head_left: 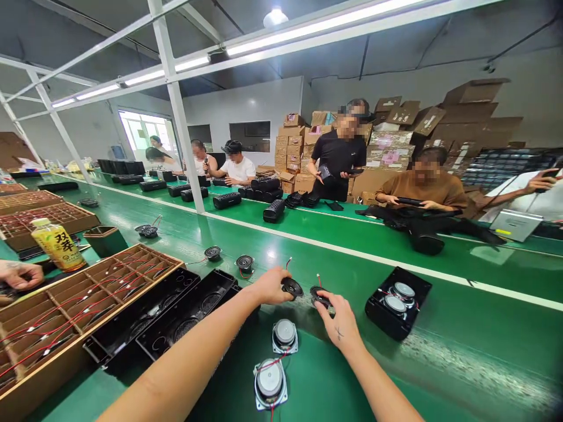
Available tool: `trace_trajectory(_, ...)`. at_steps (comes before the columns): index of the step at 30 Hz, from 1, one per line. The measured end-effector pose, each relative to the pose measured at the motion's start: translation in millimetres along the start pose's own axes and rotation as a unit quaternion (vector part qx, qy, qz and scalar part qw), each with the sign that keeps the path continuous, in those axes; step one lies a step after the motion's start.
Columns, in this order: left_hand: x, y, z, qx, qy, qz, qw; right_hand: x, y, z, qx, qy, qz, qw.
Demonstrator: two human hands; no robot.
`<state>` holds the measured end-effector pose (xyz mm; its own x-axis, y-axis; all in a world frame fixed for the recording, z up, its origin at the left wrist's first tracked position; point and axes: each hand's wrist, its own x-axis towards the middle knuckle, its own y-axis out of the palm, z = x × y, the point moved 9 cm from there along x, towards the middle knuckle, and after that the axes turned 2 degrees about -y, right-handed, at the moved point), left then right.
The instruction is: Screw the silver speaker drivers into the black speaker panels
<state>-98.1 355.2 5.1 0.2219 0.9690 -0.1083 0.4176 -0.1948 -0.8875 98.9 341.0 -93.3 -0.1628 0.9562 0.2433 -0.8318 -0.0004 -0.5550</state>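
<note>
Brightly lit from overhead by a tube light (325,27) and a lamp (275,17), with white glow at the window (147,133). Spotted with glare mid-desk (308,249). Fairly sharp toward the near edge, softer beyond the far one; stretched by wide-angle distortion, darkened at far right.

Bare arms (193,346) outstretched, left hand (273,286) pinching, right hand (338,316) pinching

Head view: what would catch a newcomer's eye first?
Front and centre, the left hand and the right hand each hold a small black speaker. Two silver-backed speakers lie nearer the camera on the green surface. At far left, a yellow bottle stands beside a divided cardboard box.
</note>
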Motion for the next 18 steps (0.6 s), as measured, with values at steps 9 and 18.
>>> trace_trajectory(9, -51.0, -20.0, -24.7, -0.279, -0.035, -0.062, 0.958, -79.7, -78.1, 26.5, 0.170, -0.020, -0.006, 0.985)
trace_trajectory(18, -250.2, -63.1, -45.7, -0.305, -0.083, -0.057, 0.947, -132.9, -103.7, 62.5, 0.014, -0.144, -0.016, 0.989)
